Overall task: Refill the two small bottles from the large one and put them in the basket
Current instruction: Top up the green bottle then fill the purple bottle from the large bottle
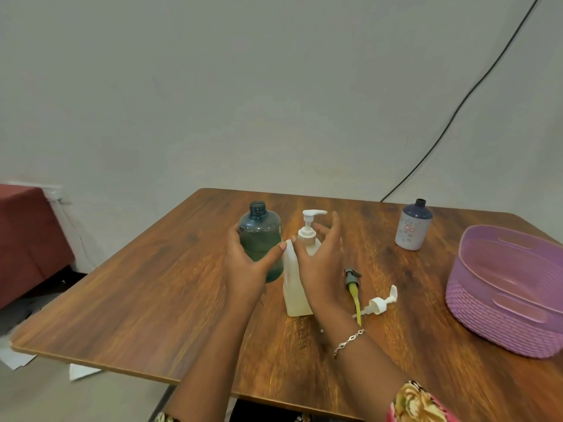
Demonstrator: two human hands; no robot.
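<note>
Loose pumps (379,304), perhaps crossed, near basket (487,318)

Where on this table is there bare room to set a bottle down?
Free: the near left part of the table, left of the blue bottle; also the strip between the loose pumps and the basket. Crowded: the middle, with left hand, right hand and white bottle.

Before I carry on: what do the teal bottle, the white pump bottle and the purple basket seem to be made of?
Teal bottle: tinted see-through plastic, glossy; darker contents show through its wall. White pump bottle: opaque plastic, dull finish, no glare. Purple basket: probably moulded plastic; smooth rim, rope-like ribbing below, though woven cord cannot be ruled out.
</note>
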